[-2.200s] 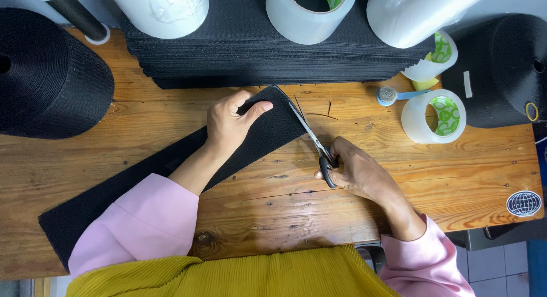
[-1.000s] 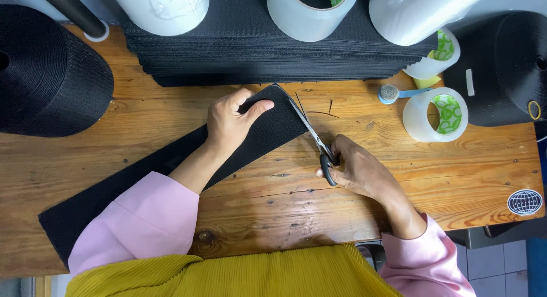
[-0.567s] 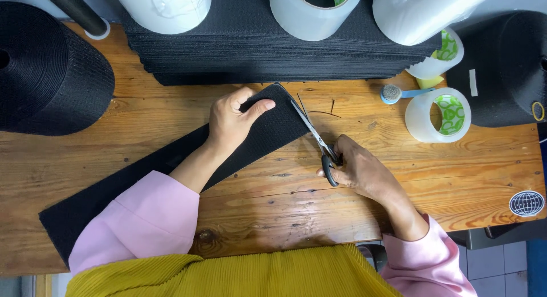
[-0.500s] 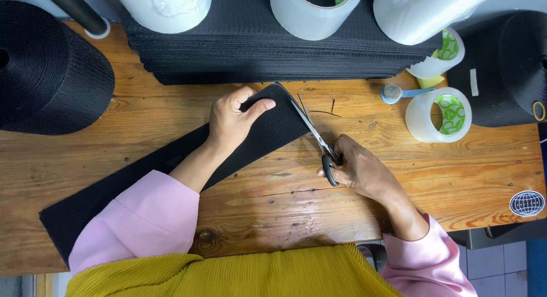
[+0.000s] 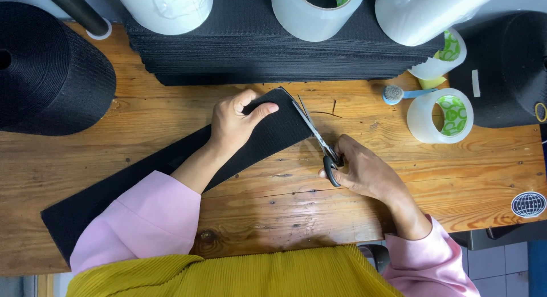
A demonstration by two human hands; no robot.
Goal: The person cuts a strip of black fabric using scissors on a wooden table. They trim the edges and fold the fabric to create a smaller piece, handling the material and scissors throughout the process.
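**Scissors at the end of the black strip**

The left hand [image 5: 238,121] lies flat with spread fingers on the long black strip [image 5: 171,166], pressing it onto the wooden table [image 5: 285,200]. The right hand [image 5: 362,171] is curled tight around the scissors [image 5: 317,138]. Their blades are a little open at the strip's end edge. A stack of black sheets [image 5: 273,52] sits just behind, and a tape roll [image 5: 441,116] rests to the right.
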